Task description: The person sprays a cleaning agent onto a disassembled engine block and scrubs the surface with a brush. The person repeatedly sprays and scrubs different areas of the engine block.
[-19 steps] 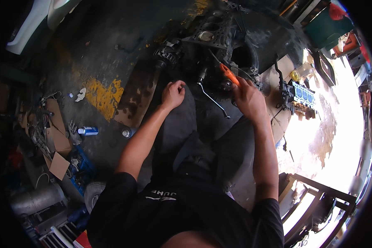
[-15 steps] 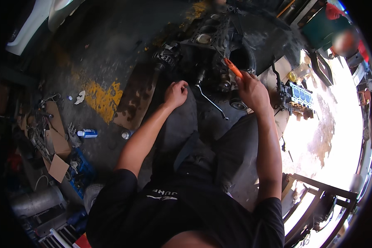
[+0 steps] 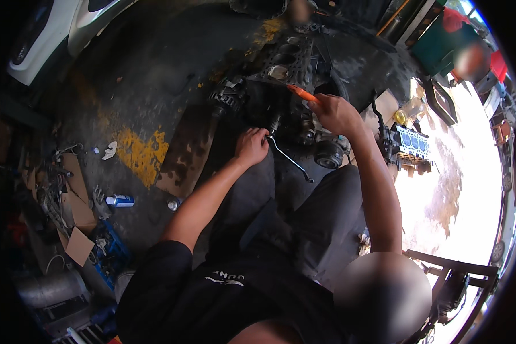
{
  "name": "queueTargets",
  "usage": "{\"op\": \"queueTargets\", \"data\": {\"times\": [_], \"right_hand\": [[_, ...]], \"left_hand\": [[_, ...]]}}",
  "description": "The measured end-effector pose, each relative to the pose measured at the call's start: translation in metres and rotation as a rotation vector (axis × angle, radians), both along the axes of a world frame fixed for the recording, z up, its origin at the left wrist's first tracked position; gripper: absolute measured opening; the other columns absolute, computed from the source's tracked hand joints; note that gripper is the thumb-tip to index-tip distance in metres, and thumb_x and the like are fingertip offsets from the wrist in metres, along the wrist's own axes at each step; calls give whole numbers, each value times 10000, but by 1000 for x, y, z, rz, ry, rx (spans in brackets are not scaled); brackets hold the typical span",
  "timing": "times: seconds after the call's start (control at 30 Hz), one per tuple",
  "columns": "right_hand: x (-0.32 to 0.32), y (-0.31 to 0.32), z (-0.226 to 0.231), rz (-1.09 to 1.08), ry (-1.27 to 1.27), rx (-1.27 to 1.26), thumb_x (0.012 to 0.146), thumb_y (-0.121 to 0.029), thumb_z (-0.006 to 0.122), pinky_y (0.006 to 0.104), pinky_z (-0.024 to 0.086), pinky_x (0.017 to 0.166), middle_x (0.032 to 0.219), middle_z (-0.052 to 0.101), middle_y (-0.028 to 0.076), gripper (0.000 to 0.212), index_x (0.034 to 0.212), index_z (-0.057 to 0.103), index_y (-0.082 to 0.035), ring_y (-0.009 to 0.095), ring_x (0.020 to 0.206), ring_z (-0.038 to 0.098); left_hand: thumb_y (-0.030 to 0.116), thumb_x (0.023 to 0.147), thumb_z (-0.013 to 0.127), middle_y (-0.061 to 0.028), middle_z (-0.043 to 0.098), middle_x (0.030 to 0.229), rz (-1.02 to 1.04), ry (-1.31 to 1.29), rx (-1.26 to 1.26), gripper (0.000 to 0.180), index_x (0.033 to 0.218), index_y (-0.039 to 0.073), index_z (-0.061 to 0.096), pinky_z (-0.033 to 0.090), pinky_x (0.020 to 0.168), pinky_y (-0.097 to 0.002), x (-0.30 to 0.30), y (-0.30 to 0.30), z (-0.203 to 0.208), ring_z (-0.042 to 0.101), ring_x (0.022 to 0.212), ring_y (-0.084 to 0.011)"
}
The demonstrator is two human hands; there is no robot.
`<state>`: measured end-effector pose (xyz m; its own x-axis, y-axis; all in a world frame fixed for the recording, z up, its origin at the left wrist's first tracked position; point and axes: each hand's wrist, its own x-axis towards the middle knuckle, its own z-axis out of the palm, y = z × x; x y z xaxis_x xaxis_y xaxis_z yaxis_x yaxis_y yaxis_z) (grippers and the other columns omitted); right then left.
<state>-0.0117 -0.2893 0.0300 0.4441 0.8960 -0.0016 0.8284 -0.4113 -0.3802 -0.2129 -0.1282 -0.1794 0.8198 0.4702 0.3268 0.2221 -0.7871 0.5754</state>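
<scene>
An engine block (image 3: 286,63) is set on a stained, oil-dark concrete floor (image 3: 155,74) with yellow paint patches. Just below the block, the left hand (image 3: 251,146) is closed on a ratchet wrench (image 3: 286,157); beside the block, an orange-handled tool (image 3: 303,93) is clamped in the right hand (image 3: 335,114). Cardboard scraps (image 3: 74,200) and a spray can (image 3: 119,200) lie well left of the block.

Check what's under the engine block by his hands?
Under the engine block only dark, stained floor shows around its edges. Any stand or support is hidden by the block itself, the left hand on the ratchet, and the right hand with its orange-handled tool.
</scene>
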Motion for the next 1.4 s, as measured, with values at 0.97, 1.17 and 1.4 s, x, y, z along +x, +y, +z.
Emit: {"op": "queueTargets", "data": {"times": [0.97, 1.17, 1.4], "right_hand": [[-19, -7, -13, -98, -16, 7, 1006, -383, 559, 509, 534, 876, 1061, 709, 212, 371, 1150, 704, -73, 428, 988, 673], [-2, 7, -5, -81, 33, -57, 1006, -382, 554, 517, 523, 863, 970, 708, 244, 385, 1084, 712, -39, 434, 988, 664], [-7, 16, -3, -79, -7, -46, 1011, -393, 545, 523, 517, 872, 981, 711, 243, 398, 1080, 704, -35, 434, 985, 667]], "left_hand": [[121, 840, 670, -65, 692, 905, 139, 3, -259, 204, 1043, 109, 678, 550, 753, -412, 9, -2, -4, 692, 875, -294], [115, 838, 663, -82, 697, 905, 122, -8, -229, 198, 1033, 93, 681, 554, 756, -432, 6, -1, -4, 694, 873, -308], [140, 829, 673, -72, 693, 897, 125, -21, -245, 207, 1030, 89, 677, 555, 766, -423, 7, 1, -7, 691, 882, -302]]}}
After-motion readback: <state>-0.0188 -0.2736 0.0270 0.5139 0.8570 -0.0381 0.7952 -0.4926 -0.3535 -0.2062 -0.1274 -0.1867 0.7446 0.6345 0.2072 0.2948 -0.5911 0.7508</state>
